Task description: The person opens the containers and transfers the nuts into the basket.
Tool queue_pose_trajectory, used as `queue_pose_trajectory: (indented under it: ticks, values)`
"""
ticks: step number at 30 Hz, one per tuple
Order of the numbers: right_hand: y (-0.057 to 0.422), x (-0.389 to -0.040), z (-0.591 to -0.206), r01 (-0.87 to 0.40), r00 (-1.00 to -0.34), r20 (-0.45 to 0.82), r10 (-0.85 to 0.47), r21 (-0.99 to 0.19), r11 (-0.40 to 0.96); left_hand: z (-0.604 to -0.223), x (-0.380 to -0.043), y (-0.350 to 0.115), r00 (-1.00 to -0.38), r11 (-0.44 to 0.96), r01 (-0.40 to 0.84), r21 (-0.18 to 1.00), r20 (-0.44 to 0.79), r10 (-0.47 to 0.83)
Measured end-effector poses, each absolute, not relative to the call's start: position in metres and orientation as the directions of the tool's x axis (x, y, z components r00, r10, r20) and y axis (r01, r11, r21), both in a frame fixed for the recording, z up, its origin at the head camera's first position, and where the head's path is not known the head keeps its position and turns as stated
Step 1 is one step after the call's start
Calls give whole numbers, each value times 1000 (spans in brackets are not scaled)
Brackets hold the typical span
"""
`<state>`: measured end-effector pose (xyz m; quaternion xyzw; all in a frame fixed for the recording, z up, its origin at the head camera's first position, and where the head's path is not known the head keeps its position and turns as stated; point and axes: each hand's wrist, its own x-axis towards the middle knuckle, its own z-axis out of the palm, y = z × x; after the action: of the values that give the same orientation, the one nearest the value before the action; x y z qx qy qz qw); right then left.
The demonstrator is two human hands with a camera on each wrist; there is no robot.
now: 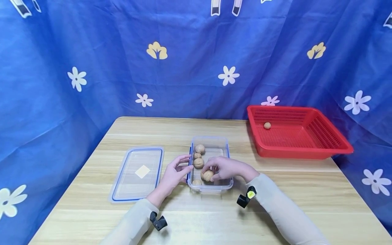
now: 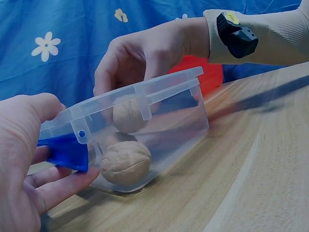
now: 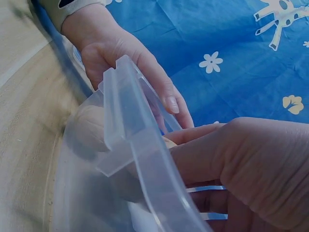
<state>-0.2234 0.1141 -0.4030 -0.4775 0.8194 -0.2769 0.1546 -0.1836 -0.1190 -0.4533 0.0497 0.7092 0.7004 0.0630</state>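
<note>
A clear plastic food box [image 1: 214, 187] with no lid on it stands mid-table with several walnuts inside, most along its left side. My left hand [image 1: 174, 173] holds the box's left side, thumb at the rim and fingers by the blue side latch [image 2: 67, 152]. Inside the box, my right hand [image 1: 225, 167] pinches a walnut [image 1: 208, 176] near the front. Another walnut [image 2: 125, 163] lies in the front corner, seen through the wall in the left wrist view. In the right wrist view the box wall partly covers the right fingers [image 3: 193, 154].
The box's lid [image 1: 134, 187], blue-sealed with a pale square label, lies flat to the left. A red slotted plastic basket [image 1: 306, 152] sits at the back right, one walnut [image 1: 267, 125] in it. Blue patterned cloth [image 1: 190, 78] hangs behind the wooden table [image 1: 196, 228].
</note>
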Motion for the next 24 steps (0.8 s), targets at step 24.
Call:
queue_pose_trajectory:
  ticks: [24]
  values:
    - [134, -228, -395, -687, -563, 227, -795, -664, 297, -453, -184, -119, -987, -20, -22, 1000, -19, 157]
